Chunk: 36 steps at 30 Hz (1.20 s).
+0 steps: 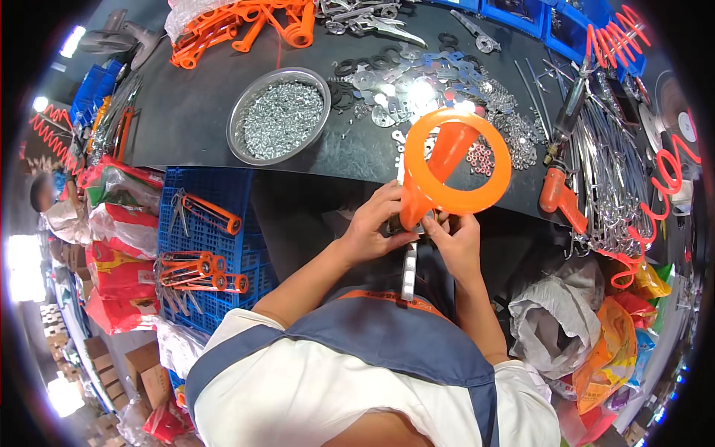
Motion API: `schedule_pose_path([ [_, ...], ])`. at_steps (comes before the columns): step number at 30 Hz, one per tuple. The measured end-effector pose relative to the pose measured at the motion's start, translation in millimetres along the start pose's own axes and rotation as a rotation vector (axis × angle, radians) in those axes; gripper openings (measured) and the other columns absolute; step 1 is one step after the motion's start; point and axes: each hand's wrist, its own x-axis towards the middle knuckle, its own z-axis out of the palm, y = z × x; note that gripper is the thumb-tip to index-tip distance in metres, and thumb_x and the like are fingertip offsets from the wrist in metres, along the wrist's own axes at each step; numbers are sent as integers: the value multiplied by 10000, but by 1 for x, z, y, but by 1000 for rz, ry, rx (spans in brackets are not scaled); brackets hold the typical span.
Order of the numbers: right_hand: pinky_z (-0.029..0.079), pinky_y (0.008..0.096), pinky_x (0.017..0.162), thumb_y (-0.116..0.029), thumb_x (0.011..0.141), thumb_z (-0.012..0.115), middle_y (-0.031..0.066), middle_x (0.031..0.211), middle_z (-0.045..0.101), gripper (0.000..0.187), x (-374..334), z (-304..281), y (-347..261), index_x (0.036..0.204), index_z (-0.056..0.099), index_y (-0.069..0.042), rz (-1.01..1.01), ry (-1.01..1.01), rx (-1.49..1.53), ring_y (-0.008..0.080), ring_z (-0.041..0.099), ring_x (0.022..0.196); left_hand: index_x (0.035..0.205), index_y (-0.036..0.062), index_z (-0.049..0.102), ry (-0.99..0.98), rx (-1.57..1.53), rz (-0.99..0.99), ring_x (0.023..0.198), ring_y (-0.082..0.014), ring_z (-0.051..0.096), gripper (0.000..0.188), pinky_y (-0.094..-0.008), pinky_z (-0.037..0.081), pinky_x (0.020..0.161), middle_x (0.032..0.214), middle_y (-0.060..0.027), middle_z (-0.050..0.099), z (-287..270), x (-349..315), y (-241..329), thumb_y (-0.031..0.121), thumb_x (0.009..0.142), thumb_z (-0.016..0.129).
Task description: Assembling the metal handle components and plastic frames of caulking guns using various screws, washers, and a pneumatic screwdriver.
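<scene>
Both of my hands are at the table's near edge, around one orange piece (495, 160) with a large open ring and a tapering orange arm; its exact kind I cannot tell. My left hand (377, 227) is closed on its lower end from the left. On the other side my right hand (458, 242) has its thumb and fingers pressed at the same joint, where a small metal part is mostly hidden. A slim metal strip (409, 274) with slots hangs below the fingers, toward my apron.
A steel bowl (240, 138) of small metal fasteners stands left of centre. Washers and flat metal plates (410, 74) lie beyond the hands. An orange-handled power driver (562, 197) hangs at right beside metal rods (614, 164). Blue crates (205, 276) hold orange tools at left.
</scene>
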Motion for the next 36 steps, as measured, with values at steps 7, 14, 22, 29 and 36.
schedule_pose_path([
  [7,455,322,788,-3,764,605,144,1026,558,303,18,-99,-45,1062,554,-25,-500,419,-1070,248,548,913,1070,28,579,380,572,173,1043,-323,576,375,-394,441,910,1143,-162,593,-92,33,20,95,730,723],
  [14,435,413,895,49,653,637,199,1139,526,485,48,-196,-56,1117,494,45,-452,129,-1706,369,501,1079,969,31,644,-90,974,-573,831,-312,608,293,-400,473,742,908,-184,618,-190,68,-15,175,726,721],
  [22,438,445,771,-149,617,745,173,973,540,499,64,-231,-56,1026,505,4,-454,67,-1630,371,499,927,875,8,645,107,598,-588,672,-188,600,143,-305,463,620,745,-100,627,-197,73,-24,101,768,654],
  [29,508,326,612,-135,721,636,160,957,605,473,18,-202,-118,1146,498,18,-20,371,-353,279,615,747,911,-16,537,677,-922,-712,635,-93,468,47,-181,419,527,895,-107,582,-237,68,-45,25,889,538],
  [36,420,251,312,-298,687,575,246,844,565,635,-48,-114,-155,1178,429,77,159,93,507,257,587,593,881,19,528,633,-1122,-494,589,-50,410,74,-139,345,461,749,-30,489,-196,52,-6,74,888,578],
])
